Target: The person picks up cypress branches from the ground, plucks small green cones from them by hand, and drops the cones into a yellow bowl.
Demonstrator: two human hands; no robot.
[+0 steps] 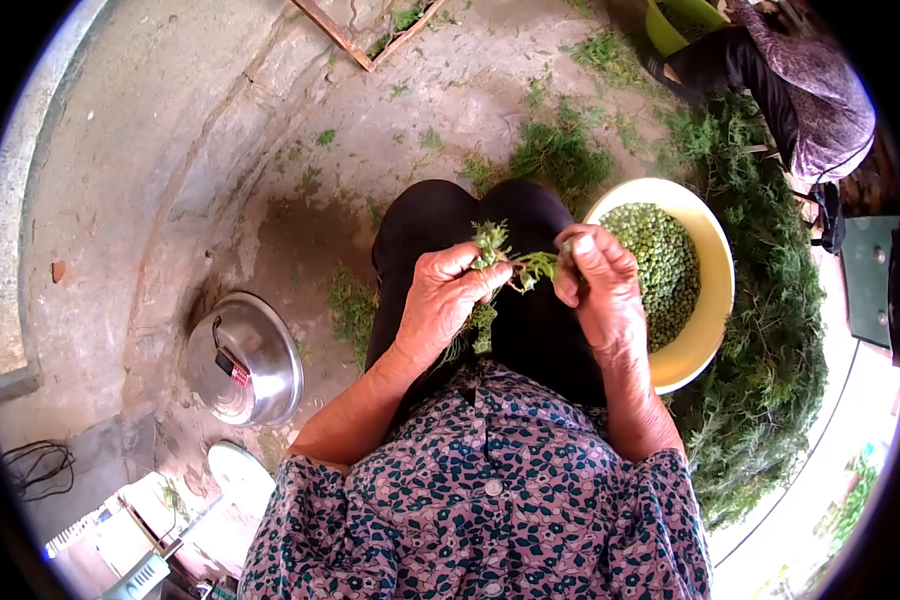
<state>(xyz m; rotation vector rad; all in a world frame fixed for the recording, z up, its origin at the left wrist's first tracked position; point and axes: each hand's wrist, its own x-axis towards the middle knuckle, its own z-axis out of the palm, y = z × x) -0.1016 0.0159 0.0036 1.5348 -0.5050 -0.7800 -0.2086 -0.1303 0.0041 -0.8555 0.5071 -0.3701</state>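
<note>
My left hand (438,305) is closed in a pinch on a leafy green sprig (491,243), above my lap. Feathery tips of the sprig stick out over and under the fingers, and one piece reaches toward the right. Level with it, my right hand (605,290) has its thumb and fingers pressed together at the right end of the greenery. What lies in that pinch is mostly hidden. A yellow basin (715,300) stands just right of my right hand. It holds many small round green berries or cones (660,270).
A long heap of cut green branches (770,390) lies beyond the basin. Another person (810,100) sits at the upper right near a green basin (665,30). An upturned metal bowl (240,370) with a small object on it is at left. Loose sprigs (560,155) litter the floor.
</note>
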